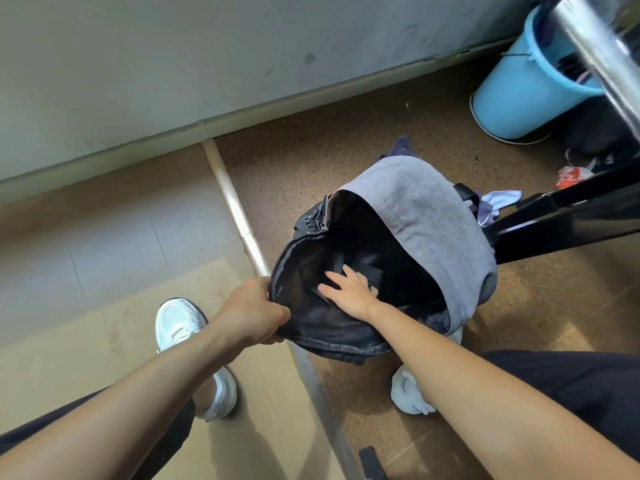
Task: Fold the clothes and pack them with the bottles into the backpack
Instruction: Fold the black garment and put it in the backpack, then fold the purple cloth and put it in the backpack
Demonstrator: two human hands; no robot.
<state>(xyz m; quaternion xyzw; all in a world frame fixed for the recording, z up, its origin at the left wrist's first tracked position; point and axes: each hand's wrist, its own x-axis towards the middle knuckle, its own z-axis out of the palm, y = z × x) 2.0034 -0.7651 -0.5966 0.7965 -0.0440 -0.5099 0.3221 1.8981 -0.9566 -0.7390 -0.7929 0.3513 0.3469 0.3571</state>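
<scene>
Over on the left, the left hand [254,311] is clenched on the near rim of the backpack [426,216], holding its mouth wide. The grey bag stands on the floor between the feet. Moving right, the right hand [349,289] is inside, fingers spread flat, pressing dark folded cloth [367,263] down. Clothes look at least partly packed; no bottles visible, so they likely remain.
</scene>
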